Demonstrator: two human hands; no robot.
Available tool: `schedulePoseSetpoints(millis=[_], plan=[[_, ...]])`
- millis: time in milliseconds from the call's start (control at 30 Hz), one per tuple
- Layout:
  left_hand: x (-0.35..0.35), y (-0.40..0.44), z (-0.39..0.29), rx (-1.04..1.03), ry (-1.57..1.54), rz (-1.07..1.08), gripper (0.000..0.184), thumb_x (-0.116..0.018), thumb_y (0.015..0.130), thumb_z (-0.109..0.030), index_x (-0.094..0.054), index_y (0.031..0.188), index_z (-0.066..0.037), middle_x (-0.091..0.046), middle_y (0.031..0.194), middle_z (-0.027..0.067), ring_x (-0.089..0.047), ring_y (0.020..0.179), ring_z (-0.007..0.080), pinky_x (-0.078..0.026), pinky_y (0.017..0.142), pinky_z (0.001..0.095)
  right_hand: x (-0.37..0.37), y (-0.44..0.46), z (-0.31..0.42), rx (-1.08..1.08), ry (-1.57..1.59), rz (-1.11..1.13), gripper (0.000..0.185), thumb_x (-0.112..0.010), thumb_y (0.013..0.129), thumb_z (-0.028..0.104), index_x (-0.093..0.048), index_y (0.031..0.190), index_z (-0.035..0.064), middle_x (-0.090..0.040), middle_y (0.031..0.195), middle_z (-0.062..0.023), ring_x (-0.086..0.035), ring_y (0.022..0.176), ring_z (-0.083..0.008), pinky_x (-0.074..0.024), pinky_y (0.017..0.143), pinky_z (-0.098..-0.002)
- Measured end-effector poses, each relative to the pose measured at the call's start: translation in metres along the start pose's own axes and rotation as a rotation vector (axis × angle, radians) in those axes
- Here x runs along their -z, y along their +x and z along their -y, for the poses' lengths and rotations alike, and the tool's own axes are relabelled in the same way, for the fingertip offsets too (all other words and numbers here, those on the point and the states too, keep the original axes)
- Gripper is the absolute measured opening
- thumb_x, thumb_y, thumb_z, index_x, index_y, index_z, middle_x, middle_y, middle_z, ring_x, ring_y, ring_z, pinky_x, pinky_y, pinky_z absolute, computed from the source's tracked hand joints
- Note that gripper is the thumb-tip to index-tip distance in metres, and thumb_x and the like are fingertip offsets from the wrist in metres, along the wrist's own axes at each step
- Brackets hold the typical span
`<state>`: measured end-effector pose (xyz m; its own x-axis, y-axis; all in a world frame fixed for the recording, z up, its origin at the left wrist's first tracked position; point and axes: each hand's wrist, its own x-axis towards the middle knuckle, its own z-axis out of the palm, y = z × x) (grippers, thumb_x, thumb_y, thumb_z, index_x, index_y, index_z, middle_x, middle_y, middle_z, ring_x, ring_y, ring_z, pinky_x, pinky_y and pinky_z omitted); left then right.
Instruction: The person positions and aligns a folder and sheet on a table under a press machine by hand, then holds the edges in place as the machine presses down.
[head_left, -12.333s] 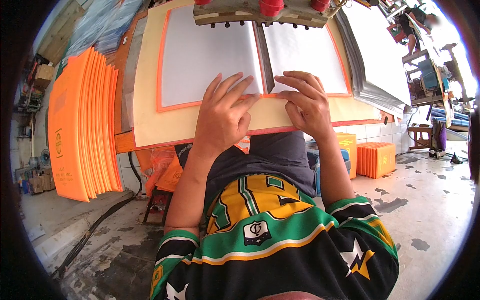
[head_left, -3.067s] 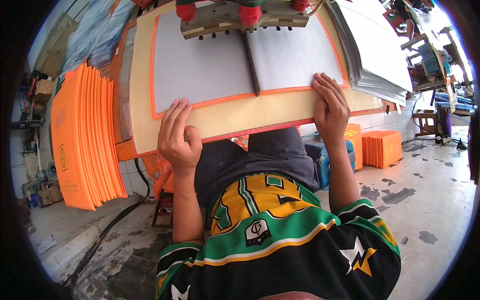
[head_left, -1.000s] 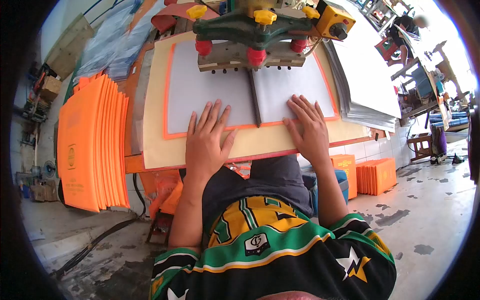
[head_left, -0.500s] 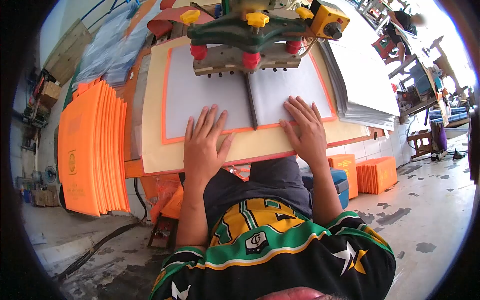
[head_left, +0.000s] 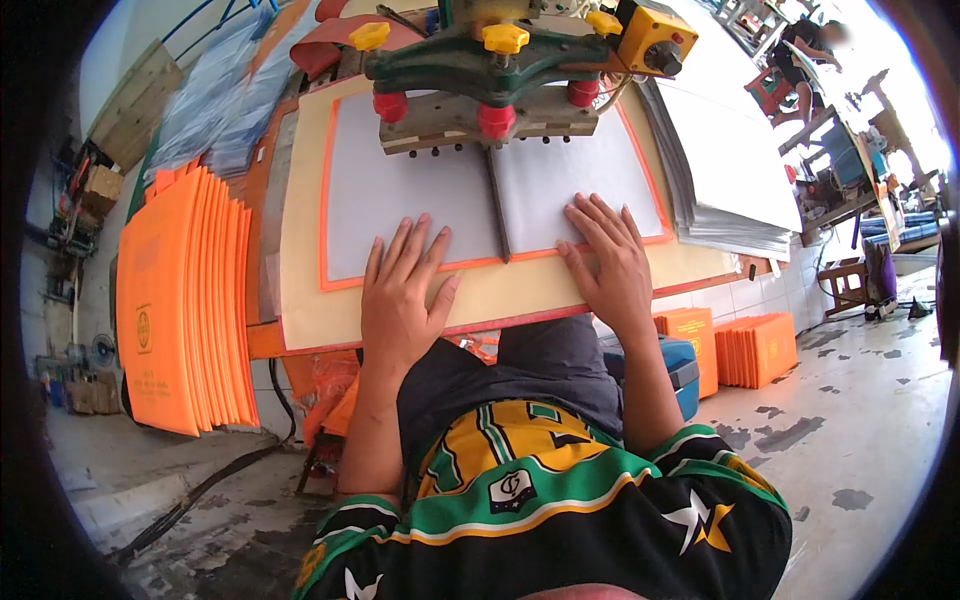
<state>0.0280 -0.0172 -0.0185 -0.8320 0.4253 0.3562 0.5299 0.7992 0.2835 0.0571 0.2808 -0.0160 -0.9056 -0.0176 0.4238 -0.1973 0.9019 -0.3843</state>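
Note:
An orange-edged folder cover (head_left: 410, 190) lies spread flat on a cream board (head_left: 300, 310), its pale inner sheets facing up and a dark strip (head_left: 500, 205) down its middle. My left hand (head_left: 400, 305) rests with fingers stretched over the left panel's lower edge. On the right panel's lower edge lies my right hand (head_left: 608, 262), fingers flat and slightly apart. Beyond my fingertips a green press head (head_left: 495, 75) with yellow knobs and red cushions hangs over the cover's far part, hiding it there. Neither hand grips anything.
A stack of orange folders (head_left: 185, 300) stands at the left. White sheets (head_left: 725, 170) are piled at the right, below a yellow control box (head_left: 655, 38). More orange folders (head_left: 755, 350) sit on the floor. Another person (head_left: 800, 60) is at the far right.
My left hand has shifted very slightly left. The cover, the press head and my right hand look about the same, with a small camera shift.

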Motion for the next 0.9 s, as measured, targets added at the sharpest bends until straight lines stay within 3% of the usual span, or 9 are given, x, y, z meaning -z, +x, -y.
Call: schedulePoseSetpoints(millis=[900], plan=[[-0.0025,0.0006,-0.0003,0.033,-0.037,-0.037,0.052,-0.066,0.105,-0.036,-0.066,0.151,-0.012,-0.057,0.163,0.0130,-0.048,0.154,0.0340,-0.030,0.130,0.0566,-0.0020,-0.0001,-0.0006,0.010,-0.009,0.002,0.047,-0.069,0.104,0.034,-0.070,0.142,0.0061,-0.064,0.155,-0.0140,-0.052,0.151,-0.0321,-0.0302,0.131,-0.0553]])
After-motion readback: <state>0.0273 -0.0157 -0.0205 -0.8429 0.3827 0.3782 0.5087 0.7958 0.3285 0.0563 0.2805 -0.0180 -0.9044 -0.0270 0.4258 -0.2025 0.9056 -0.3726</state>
